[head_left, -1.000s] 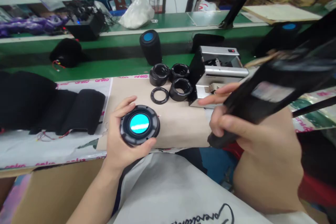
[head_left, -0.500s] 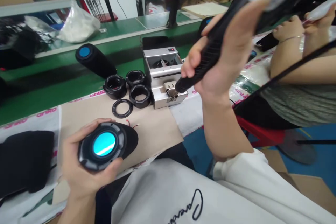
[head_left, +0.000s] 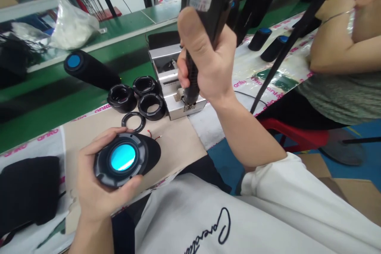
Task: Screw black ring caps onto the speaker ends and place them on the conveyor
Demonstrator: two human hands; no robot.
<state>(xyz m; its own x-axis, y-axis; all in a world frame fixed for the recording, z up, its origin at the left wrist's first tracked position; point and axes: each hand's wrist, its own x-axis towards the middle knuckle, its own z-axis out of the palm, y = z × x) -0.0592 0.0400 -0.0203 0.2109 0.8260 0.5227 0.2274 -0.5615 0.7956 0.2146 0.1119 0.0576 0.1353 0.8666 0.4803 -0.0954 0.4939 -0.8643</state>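
My left hand [head_left: 89,184] is shut on a round black speaker unit [head_left: 126,160], which has a glossy blue centre and an oval back. Thin red wires [head_left: 154,136] stick out just beyond it. My right hand [head_left: 205,61] grips a black electric screwdriver [head_left: 208,0] almost upright. Its lower end is against the front of a silver screw feeder [head_left: 163,67], and the bit is hidden or too small to tell. Near the feeder stand several thick black rings [head_left: 120,98], and a flat black ring [head_left: 133,122] lies by my left fingers.
A tan paper sheet [head_left: 175,139] covers the bench, with a black cylindrical speaker body [head_left: 89,70] behind it. Black foam [head_left: 28,188] lies at the left. A co-worker's arm [head_left: 342,49] is at the right, beyond more speaker bodies [head_left: 260,39]. Hanging black cords cross the upper right.
The view has swung left. My right hand has brought the screwdriver from a slant to nearly upright at the feeder's front. The speaker unit stays in my left hand, its oval back now showing.
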